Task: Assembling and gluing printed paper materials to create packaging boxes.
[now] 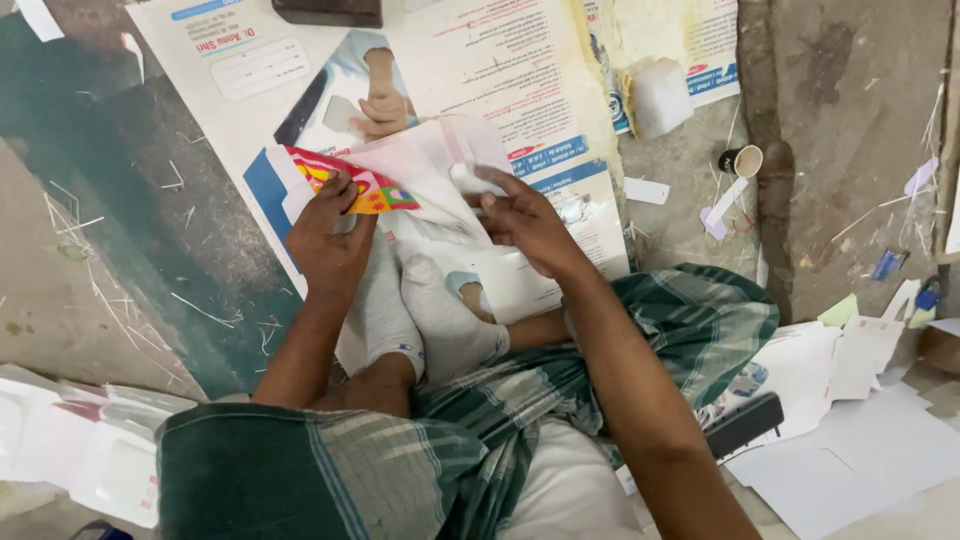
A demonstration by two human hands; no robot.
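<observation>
I sit cross-legged on the floor in white socks and a green checked cloth. My left hand grips the printed red-and-yellow end of a folded white paper packet. My right hand pinches the packet's right edge with thumb and fingers. The packet lies over a large printed poster sheet spread on the floor ahead of my feet.
A stack of white paper blanks lies at my left knee. More white sheets and a dark flat object lie to my right. A small paper cup and a pale lump sit beyond the poster. Straw bits litter the concrete floor.
</observation>
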